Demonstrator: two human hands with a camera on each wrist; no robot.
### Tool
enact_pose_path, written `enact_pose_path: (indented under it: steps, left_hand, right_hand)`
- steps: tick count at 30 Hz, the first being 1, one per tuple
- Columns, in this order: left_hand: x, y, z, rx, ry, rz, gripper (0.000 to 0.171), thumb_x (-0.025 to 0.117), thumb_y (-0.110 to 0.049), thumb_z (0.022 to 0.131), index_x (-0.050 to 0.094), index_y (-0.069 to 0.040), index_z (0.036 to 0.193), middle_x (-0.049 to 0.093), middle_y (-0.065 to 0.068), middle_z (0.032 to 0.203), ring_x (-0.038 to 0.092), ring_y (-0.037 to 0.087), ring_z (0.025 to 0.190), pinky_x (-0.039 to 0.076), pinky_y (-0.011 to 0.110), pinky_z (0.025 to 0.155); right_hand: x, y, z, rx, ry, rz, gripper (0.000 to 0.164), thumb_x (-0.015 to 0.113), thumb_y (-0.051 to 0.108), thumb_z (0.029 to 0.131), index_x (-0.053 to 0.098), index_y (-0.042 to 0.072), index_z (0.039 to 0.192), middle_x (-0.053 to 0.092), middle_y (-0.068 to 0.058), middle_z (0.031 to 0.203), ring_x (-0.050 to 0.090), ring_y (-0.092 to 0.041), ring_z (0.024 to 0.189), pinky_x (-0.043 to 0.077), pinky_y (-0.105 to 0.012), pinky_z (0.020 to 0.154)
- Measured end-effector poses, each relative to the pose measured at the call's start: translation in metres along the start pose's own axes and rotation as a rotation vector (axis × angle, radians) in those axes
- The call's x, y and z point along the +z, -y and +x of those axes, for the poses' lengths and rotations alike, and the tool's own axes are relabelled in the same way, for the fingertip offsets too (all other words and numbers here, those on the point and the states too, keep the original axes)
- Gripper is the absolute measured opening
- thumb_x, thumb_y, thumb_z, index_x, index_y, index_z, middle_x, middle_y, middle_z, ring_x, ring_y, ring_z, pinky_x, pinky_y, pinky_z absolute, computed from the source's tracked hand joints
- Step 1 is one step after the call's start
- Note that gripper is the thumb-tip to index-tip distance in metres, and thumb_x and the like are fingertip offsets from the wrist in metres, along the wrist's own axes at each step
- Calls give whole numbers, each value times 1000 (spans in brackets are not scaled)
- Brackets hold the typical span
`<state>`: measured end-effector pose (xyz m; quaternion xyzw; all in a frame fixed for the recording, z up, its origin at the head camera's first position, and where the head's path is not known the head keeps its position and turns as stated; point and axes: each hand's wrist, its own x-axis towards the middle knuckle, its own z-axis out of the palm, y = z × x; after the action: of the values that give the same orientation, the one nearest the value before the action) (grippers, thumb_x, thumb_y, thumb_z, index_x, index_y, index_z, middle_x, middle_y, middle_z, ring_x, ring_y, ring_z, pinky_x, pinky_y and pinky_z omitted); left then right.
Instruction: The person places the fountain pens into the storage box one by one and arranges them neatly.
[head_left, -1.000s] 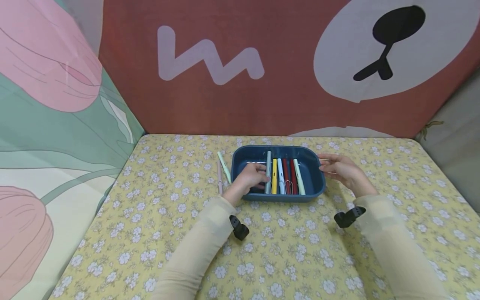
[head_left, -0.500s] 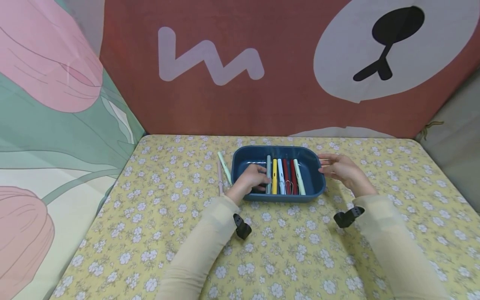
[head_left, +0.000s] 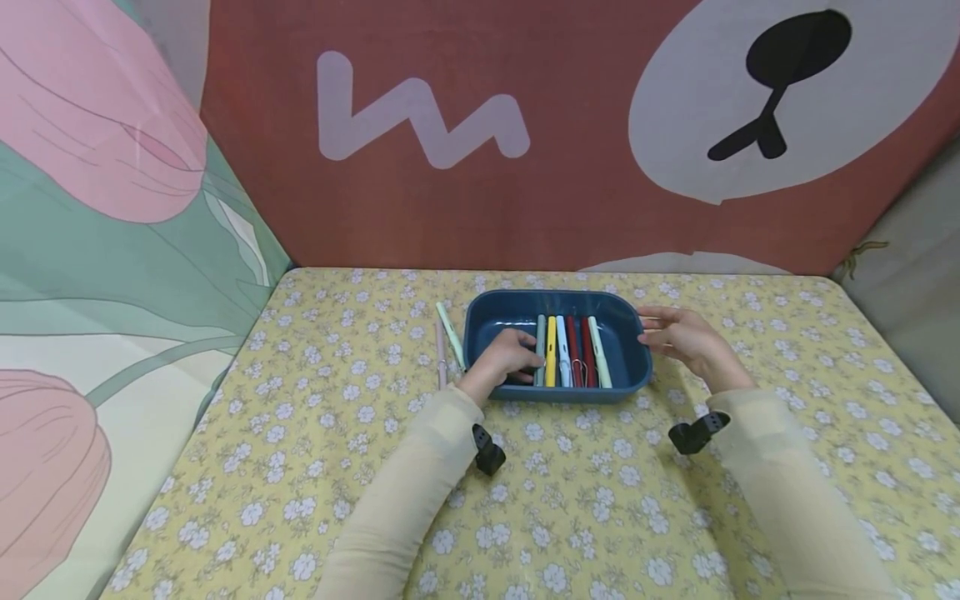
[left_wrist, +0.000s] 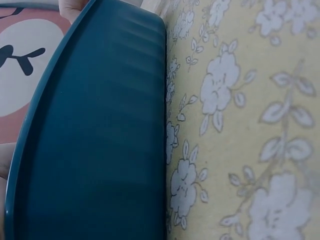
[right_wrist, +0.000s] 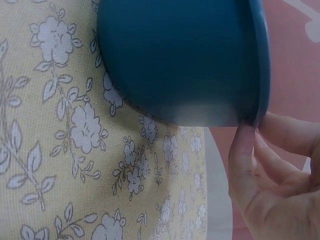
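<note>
The grey-green pen (head_left: 541, 327) has sunk lower in the blue box (head_left: 624, 346) since a second ago. On the worktop (head_left: 300, 467), the box sits near the middle of the far edge, its right rim pinched by the right hand (head_left: 686, 340). The left hand (head_left: 510, 357) touches the grey-green pen; whether it pinches, I cannot tell. Rightward lie a yellow pen (head_left: 551, 350), pale blue pen (head_left: 563, 342), two dark red pens (head_left: 587, 342), pale green pen (head_left: 599, 350). Left of the box, a mauve pen (head_left: 441, 350) and mint pen (head_left: 451, 336), near ends hard to make out.

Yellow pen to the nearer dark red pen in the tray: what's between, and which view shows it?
One light blue pen, between the yellow pen and dark red pen; head view. The tray wall hides it in both wrist views.
</note>
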<state>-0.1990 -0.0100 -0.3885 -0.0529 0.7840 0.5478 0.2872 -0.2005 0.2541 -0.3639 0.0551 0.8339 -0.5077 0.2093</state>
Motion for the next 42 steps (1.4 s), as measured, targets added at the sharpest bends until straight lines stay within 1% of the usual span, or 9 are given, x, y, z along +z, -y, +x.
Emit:
enact_pose_path:
  steps: [10,12,15,18,25,32,34,37,42]
  left_hand:
    - [0,0,0,7,1,26,46,64,-3,90,51,0,134,59,21,120,61,15,68,60,25,62]
    - [0,0,0,4,3,33,46,64,-3,90,51,0,134,59,21,121,63,18,70,60,25,62]
    - [0,0,-1,-1,5,44,45,64,-4,90,52,-1,134,58,20,125,67,24,80,60,25,63]
    - [1,0,-2,-4,6,49,45,64,-5,90,52,-2,134,57,20,126,68,27,87,61,26,64]
    - [1,1,0,-4,22,33,46,60,0,91,50,1,136,58,22,124,67,20,77,60,23,63]
    - [1,0,-1,-9,22,14,47,54,6,91,47,1,138,55,22,128,68,28,92,61,22,65]
    - [2,0,-1,-7,21,12,47,54,6,92,47,1,138,55,22,126,68,28,92,61,23,66]
    - [1,0,-2,-3,23,2,47,54,6,91,47,2,138,56,23,125,67,25,84,61,23,66]
    - [1,0,-2,0,11,-10,47,56,6,90,48,2,136,56,22,123,60,15,69,60,21,61]
  right_hand:
    - [-1,0,0,-7,7,12,63,52,13,98,21,7,153,29,-26,152,53,9,84,52,-11,77]
    - [-1,-1,1,-7,7,11,63,52,14,98,21,7,153,29,-26,152,53,9,85,52,-11,77]
    - [0,-1,1,-5,6,15,63,52,14,99,21,7,153,28,-26,152,52,9,85,52,-11,77]
    - [0,-2,1,-3,3,20,62,52,13,98,22,7,153,29,-25,152,53,10,83,52,-12,77]
    - [1,-2,1,-2,-5,27,62,52,12,98,22,7,152,30,-25,151,54,10,81,53,-12,76]
    - [0,-3,1,0,-7,25,62,52,12,98,22,7,152,30,-25,152,53,10,82,52,-12,76]
    - [0,-3,1,0,-9,27,62,53,13,98,23,7,152,30,-25,152,53,10,82,52,-12,75]
    - [0,-4,1,0,-14,30,62,53,13,98,23,8,152,30,-25,152,53,11,81,53,-13,75]
    - [0,-3,2,5,-14,30,62,53,13,98,23,8,152,30,-25,152,54,10,82,52,-13,75]
